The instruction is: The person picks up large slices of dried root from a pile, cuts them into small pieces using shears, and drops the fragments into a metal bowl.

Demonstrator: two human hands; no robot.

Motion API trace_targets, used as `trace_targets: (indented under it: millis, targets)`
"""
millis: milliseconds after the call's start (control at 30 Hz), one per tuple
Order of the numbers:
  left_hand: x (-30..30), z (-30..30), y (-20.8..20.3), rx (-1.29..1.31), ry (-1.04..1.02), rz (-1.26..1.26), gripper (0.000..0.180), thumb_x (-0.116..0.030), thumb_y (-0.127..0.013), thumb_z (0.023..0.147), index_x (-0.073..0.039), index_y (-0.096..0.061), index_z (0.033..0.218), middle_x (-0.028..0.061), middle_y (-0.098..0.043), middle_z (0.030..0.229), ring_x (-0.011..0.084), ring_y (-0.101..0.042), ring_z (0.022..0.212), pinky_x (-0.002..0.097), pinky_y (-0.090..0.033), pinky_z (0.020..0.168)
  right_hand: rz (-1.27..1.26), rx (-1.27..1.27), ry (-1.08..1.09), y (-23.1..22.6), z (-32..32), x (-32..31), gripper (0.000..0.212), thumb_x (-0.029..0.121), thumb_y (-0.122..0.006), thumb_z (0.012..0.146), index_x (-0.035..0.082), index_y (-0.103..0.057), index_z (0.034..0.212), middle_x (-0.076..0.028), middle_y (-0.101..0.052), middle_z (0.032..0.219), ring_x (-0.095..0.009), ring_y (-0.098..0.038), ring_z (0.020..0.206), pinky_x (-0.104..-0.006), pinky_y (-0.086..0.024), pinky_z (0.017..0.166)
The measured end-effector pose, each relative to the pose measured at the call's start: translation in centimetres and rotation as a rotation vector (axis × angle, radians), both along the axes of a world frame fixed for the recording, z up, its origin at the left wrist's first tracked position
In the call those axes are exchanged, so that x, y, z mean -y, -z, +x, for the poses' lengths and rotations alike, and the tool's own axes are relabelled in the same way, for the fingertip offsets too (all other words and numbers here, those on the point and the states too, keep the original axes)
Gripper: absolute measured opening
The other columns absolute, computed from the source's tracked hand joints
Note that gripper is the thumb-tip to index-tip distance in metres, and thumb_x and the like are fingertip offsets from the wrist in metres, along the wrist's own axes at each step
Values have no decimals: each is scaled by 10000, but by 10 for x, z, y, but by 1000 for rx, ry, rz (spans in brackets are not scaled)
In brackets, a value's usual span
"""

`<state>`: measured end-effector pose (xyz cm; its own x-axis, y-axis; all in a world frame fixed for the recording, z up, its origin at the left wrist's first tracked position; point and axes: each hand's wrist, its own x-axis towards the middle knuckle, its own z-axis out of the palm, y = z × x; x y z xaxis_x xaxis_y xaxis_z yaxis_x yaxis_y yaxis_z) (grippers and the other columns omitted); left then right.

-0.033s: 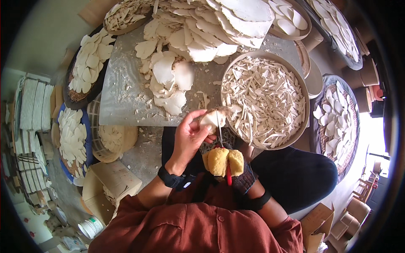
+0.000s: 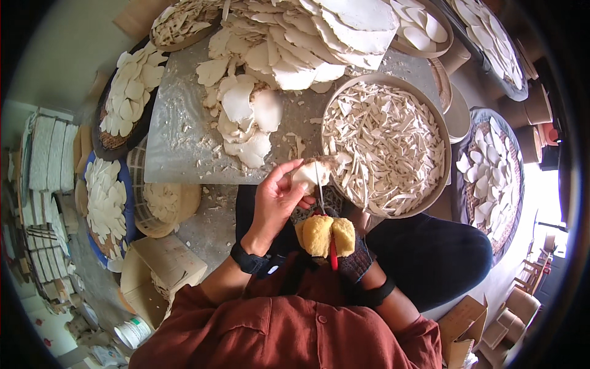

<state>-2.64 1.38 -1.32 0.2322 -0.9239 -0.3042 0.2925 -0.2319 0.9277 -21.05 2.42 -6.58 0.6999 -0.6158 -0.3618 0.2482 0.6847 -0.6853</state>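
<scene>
My left hand (image 2: 279, 195) is closed on a small white slice (image 2: 305, 175), pinching it between thumb and fingers. A brownish strip lies along the slice's far edge, reaching toward the tray of cut pieces. My right hand (image 2: 355, 263), in a dark knitted glove, grips a cutting tool with a thin metal blade (image 2: 320, 200) and a red handle (image 2: 334, 253), apparently scissors. Thick yellow foam (image 2: 318, 236) pads the handle and hides most of the fingers. The blade crosses the slice's right part; whether a second blade lies behind cannot be seen.
Just right of the slice, a round tray (image 2: 444, 150) holds many cut white strips. Large white slices (image 2: 295, 52) are piled on the grey table (image 2: 178, 135). Trays of slices (image 2: 101, 197) stand left and right, with a cardboard box (image 2: 161, 261) at lower left.
Both hands keep their places. The brownish strip at the slice's far edge has shifted slightly to the right, toward the tray.
</scene>
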Motion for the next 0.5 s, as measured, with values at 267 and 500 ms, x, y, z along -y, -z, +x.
trace_targets:
  millis: [267, 500]
  targets:
    - [4, 10, 6, -37, -13, -1, 346, -103, -547, 885, -33, -453, 1210, 113, -641, 917, 150, -629, 666, 252, -519, 583, -137, 76, -92, 34, -2, -6, 318, 111, -557, 881, 3, -508, 1176, -124, -569, 1162, -247, -562, 1069, -369, -442, 946]
    - [9, 28, 20, -113, -9, 73, 259, -102, -559, 883, -62, -431, 1105, 123, -630, 886, 188, -641, 667, 266, -527, 562, 46, 25, -12, 20, 8, 1, 409, 74, -678, 775, 15, -535, 1153, -98, -602, 1115, -209, -586, 1034, -339, -456, 922]
